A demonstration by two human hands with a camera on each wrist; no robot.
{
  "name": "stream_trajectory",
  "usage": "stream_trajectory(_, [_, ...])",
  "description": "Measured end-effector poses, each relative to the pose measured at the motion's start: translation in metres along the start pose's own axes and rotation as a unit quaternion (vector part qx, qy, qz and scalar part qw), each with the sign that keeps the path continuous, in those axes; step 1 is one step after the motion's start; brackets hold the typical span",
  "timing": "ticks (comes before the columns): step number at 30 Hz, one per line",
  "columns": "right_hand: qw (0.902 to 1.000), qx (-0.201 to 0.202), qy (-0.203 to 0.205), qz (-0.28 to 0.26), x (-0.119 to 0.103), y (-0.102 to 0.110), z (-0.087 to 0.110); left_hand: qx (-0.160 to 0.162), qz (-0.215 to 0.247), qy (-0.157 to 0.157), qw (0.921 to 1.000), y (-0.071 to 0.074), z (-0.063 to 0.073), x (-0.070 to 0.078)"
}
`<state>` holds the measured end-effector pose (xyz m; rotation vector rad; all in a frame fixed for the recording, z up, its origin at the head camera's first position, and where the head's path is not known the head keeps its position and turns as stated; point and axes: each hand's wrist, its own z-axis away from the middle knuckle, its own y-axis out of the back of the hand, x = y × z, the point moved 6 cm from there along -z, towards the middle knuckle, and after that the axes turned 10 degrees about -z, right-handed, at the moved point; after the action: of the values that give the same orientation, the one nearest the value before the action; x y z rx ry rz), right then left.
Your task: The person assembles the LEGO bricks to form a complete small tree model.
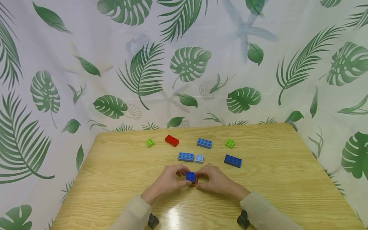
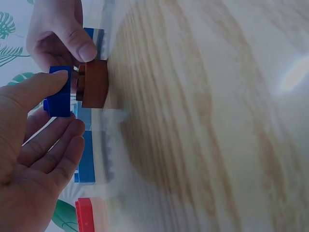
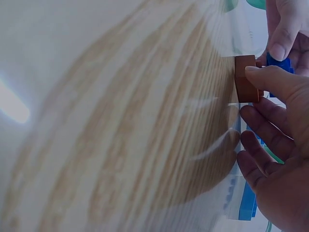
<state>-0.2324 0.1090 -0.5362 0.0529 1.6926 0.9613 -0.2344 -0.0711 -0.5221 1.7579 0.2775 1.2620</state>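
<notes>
My left hand (image 1: 172, 179) pinches a small dark blue brick (image 1: 190, 176) between thumb and fingers. The blue brick (image 2: 60, 92) is just above an orange-brown brick (image 2: 95, 84), and in the left wrist view a narrow gap shows between them over the studs. My right hand (image 1: 216, 180) holds the orange-brown brick (image 3: 246, 79) on the table, its thumb on the near side and fingers behind. In the head view the blue brick hides much of the orange-brown one.
Beyond the hands lie a blue brick (image 1: 186, 157), a small light blue brick (image 1: 199, 158) and a dark blue brick (image 1: 233, 161). Farther back are a red brick (image 1: 172, 140), another blue brick (image 1: 204, 143) and two small green bricks (image 1: 150, 142). A leaf-patterned cloth (image 1: 201, 105) hangs behind the table (image 1: 115, 179).
</notes>
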Motion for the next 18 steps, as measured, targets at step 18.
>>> stream_trajectory(18, [1.0, 0.003, 0.002, -0.004, 0.0, -0.001, 0.002, 0.006, -0.002, -0.016, 0.9998, -0.012, -0.002, 0.003])
